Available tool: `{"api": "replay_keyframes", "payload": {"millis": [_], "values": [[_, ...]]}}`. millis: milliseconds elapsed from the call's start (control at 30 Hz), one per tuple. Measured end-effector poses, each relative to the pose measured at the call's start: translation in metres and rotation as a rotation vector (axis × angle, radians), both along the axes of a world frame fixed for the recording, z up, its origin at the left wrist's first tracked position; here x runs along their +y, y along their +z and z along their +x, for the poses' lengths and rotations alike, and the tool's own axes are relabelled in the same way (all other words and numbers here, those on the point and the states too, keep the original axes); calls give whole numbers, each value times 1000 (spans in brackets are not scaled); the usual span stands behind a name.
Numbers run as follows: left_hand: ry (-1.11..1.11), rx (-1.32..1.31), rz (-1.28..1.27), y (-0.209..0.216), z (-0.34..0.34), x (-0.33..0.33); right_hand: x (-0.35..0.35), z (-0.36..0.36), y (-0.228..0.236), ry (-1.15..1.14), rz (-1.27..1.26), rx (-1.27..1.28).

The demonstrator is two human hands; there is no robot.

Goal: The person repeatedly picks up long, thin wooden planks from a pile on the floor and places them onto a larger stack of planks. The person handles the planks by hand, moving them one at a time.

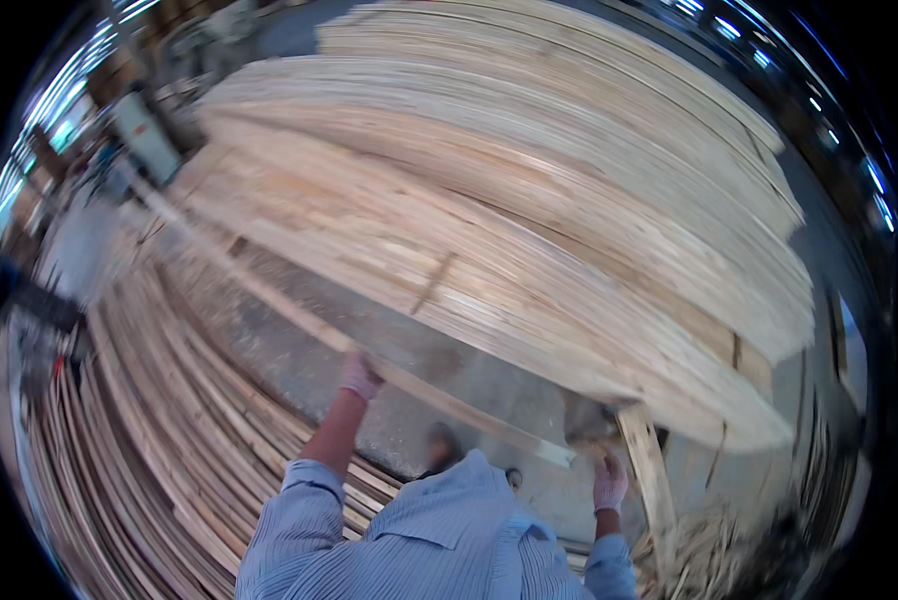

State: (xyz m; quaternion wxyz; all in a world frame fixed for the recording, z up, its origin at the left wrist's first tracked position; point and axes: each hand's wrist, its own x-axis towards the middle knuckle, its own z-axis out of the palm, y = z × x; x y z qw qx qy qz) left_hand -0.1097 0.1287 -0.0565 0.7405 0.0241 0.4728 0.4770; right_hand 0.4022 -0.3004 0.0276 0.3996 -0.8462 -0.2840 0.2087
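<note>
My left hand [360,376], in a pale glove, is closed round a long, narrow wooden strip [439,402]. The strip slants from the far left down to the right, above the floor, and its near end looks whitish. To the right of that end is my right hand [610,482], also gloved and raised, with a small gap between it and the strip. Motion smears its fingers, so I cannot make out how they are set. Beyond both hands lies a large stack of pale boards [529,210].
Long thin strips [179,410] lie piled along my left side. A wooden post [649,470] stands by the stack's near right corner, with scrap wood [704,555] beside it. Grey floor [419,350] with wood chips runs between the piles. Machinery [79,240] stands far left.
</note>
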Motion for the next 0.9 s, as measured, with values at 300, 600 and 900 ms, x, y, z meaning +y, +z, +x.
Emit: {"api": "replay_keyframes", "payload": {"millis": [300, 600, 900], "values": [[70, 235, -107, -7, -114, 100, -101, -32, -20, -231, -613, 23], [136, 541, -223, -17, -80, 56, -51, -8, -29, -18, -859, 137], [75, 171, -278, -5, -26, -65, 223, 172, -2, 147, -655, -238]]}}
